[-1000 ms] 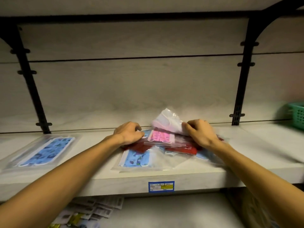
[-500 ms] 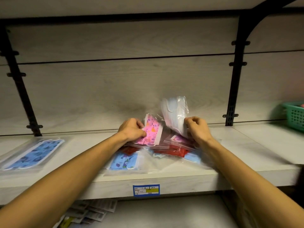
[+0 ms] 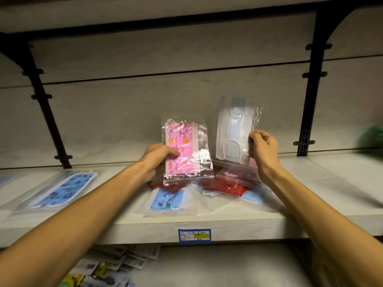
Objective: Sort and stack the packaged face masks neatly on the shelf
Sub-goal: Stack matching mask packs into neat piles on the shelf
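Sorting is under way: the left hand (image 3: 159, 157) is gripping a pink patterned mask pack (image 3: 182, 154) upright while the right hand (image 3: 262, 146) is pinching a white mask pack (image 3: 233, 131), both above the mixed pile (image 3: 207, 189) mid-shelf (image 3: 310, 204). Next, each likely needs laying with its own kind, as with the blue patterned pack (image 3: 62, 189) lying toward the shelf's left end.

Shelf label (image 3: 194, 235): blue-bordered tag with white fields and one yellow field, stuck to the near front edge of the shelf (image 3: 269, 226), roughly centre. Dark printing and some handwritten marks sit in the fields; too small and blurred to read.

Red packet (image 3: 226, 188) in the pile on the shelf: faint pale marks near its right end, not legible.

Printed packets (image 3: 116, 264) on the lower level, near left: dark blocks that look like print, unreadable.

No text, brand or number can be read with confidence anywhere in view.
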The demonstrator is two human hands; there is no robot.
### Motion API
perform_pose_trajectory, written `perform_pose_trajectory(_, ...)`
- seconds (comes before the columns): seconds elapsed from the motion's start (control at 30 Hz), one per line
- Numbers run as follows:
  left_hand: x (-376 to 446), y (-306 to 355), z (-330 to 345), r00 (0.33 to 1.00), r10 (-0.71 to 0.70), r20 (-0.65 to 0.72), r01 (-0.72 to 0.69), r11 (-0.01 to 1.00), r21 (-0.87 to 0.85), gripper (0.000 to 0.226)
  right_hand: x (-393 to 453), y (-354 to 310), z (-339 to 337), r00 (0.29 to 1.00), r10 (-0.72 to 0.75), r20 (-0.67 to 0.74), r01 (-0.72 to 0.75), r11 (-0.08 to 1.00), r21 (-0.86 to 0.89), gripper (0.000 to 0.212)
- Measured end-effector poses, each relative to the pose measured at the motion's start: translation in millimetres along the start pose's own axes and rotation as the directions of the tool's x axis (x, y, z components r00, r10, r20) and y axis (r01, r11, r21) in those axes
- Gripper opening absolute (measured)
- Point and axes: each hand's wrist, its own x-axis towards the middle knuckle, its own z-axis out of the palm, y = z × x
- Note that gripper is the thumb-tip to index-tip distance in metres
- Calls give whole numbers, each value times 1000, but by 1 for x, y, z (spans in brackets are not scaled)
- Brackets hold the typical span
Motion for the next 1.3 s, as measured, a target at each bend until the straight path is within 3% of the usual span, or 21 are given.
perform_pose_trajectory(0.17, -26, 17, -23, 995, -24, 98, 47, 968, -246, 40, -17, -22, 16, 998, -4, 58, 0, 998, 69, 23)
perform_pose_trajectory(0.3, -55, 23, -59, 998, 42, 41, -32, 972, -231, 35, -45, -35, 37, 980, -157, 124, 164, 985, -52, 18)
perform_pose_trajectory(0.4, -78, 24, -100, 997, 83, 0, -82, 977, -196, 16, -78, -41, 59, 933, -314, 174, 337, 934, -117, 25)
perform_pose_trajectory(0.53, -109, 14, -164, 992, 109, -65, -117, 982, -146, 6, -136, -44, 91, 814, -504, 288, 572, 782, -249, 18)
perform_pose_trajectory(0.67, -148, -1, -233, 989, 133, -59, -137, 989, -59, 10, -194, -42, 127, 565, -693, 447, 825, 482, -295, 20)
perform_pose_trajectory(0.77, -177, -10, -289, 994, 84, -64, -88, 994, -64, 17, -236, -37, 160, 418, -749, 514, 907, 320, -273, 13)
perform_pose_trajectory(1.03, -263, -50, -424, 999, 9, -49, -7, 999, 50, 19, -336, -33, 262, 315, -763, 564, 948, 275, -158, 9)
perform_pose_trajectory(1.3, -302, -77, -542, 948, -19, -319, 66, 989, 136, 13, -405, -28, 372, 177, -663, 727, 976, 216, -40, 19)
